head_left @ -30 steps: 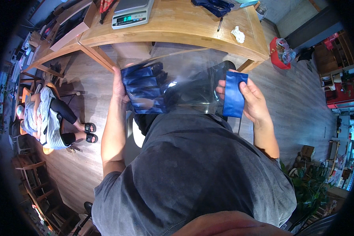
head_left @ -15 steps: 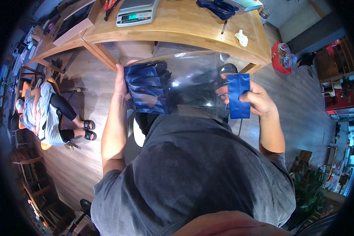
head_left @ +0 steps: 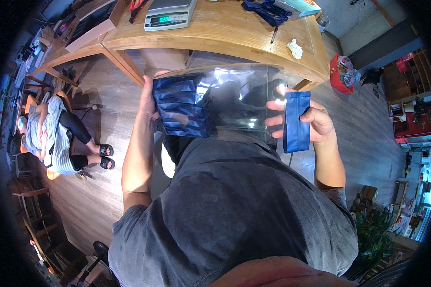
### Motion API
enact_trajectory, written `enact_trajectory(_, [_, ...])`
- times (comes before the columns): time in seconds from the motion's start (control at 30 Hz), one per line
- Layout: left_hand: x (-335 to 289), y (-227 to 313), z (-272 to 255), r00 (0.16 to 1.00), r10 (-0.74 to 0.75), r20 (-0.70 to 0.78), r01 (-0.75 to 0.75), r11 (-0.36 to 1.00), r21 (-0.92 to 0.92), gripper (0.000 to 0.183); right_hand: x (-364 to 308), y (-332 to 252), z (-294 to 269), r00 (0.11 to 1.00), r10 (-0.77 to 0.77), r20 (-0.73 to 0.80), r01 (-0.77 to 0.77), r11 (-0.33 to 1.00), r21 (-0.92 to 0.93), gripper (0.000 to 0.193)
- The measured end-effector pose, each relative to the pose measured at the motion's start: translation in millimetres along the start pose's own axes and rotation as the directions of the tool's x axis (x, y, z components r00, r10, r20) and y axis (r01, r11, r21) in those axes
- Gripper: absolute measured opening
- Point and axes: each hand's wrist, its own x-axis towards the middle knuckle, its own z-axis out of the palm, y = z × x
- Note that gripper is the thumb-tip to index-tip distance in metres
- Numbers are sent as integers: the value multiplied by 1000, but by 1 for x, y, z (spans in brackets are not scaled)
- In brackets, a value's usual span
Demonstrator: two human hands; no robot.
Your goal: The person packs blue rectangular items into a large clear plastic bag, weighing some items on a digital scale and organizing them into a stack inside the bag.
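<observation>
My left hand [head_left: 149, 98] grips the left end of a large clear plastic bag [head_left: 242, 112], its fingers wrapped behind it. Inside that end lies a row of flat, shiny blue packets [head_left: 179, 106], stacked edge to edge. The rest of the bag stretches rightward, see-through and glossy. At its right end, my right hand [head_left: 322, 125] pinches a single narrow blue packet [head_left: 297, 119] under the thumb, with its long side upright. The other fingers of that hand spread out behind the packet toward the bag's edge; whether they touch the bag I cannot tell.
Beyond my hands stands a wooden table [head_left: 225, 36] with a digital scale [head_left: 167, 18], more dark blue packets [head_left: 268, 12], a pen [head_left: 274, 35] and a crumpled tissue [head_left: 295, 49]. A seated person [head_left: 57, 131] is at left. A red bin [head_left: 340, 79] stands right.
My right hand and its packet have shifted slightly right and down, and its fingers have spread wider. The left hand still holds the bag. The scale's lit reading has changed.
</observation>
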Motion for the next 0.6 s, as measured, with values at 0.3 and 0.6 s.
enact_trajectory(0.3, [1, 1, -8, 998, -5, 55, 7, 999, -34, 76, 9, 0, 3, 996, -85, 3, 85, 996, -2, 82])
enact_trajectory(0.6, [-1, -1, -8, 995, -18, 93, 24, 998, -66, 73, -7, 5, -12, 1000, 26, -1, -26, 999, -41, 81])
